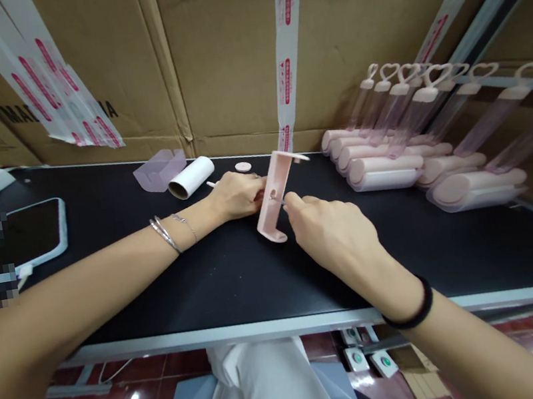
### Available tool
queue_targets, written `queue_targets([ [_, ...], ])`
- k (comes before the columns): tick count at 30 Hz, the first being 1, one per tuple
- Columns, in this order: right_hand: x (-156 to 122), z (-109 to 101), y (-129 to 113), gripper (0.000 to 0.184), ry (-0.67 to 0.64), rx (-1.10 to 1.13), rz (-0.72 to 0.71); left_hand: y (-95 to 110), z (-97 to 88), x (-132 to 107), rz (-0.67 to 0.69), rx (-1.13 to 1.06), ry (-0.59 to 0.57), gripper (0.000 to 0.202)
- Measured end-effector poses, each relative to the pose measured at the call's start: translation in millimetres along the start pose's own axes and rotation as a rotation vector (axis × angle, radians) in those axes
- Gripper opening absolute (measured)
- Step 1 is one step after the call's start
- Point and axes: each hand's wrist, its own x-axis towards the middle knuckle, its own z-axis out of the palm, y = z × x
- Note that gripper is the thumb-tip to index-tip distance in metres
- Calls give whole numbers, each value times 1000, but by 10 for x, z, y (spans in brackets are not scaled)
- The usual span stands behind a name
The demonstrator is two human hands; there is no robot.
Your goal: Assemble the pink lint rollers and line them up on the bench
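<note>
Left hand [235,194] and right hand [332,229] clamp the bare pink handle [277,174]; finished rollers [383,171] pile at three o'clock; the white roll [191,177] at eleven o'clock seems not yet fitted.

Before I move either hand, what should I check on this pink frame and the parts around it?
1. Left hand gripping the pink frame: ok, holds its left edge.
2. Right hand fingers pinching the frame's middle: ok.
3. Frame's hooked lower end on the black table: ok, looks rested.
4. White roll close behind the left hand: ok.
5. Anything small held between the fingers: cannot tell.
</note>
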Motion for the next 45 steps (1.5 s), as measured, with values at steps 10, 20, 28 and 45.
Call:
queue_targets([
  [10, 38, 144, 163, 29, -62, -10, 69, 47, -19, 58, -388, 203, -71, 47],
  [20, 24, -45, 332, 28, -85, 51, 99, 143, -210, 76, -182, -102, 111, 43],
  [28, 190, -244, 1208, 37, 469, 254, 597, 229, -224, 82, 124, 156, -329, 25],
  [45, 506, 35, 1253, 45, 595, 556, 526, 104, -342, 61, -228, -84, 49, 36],
])
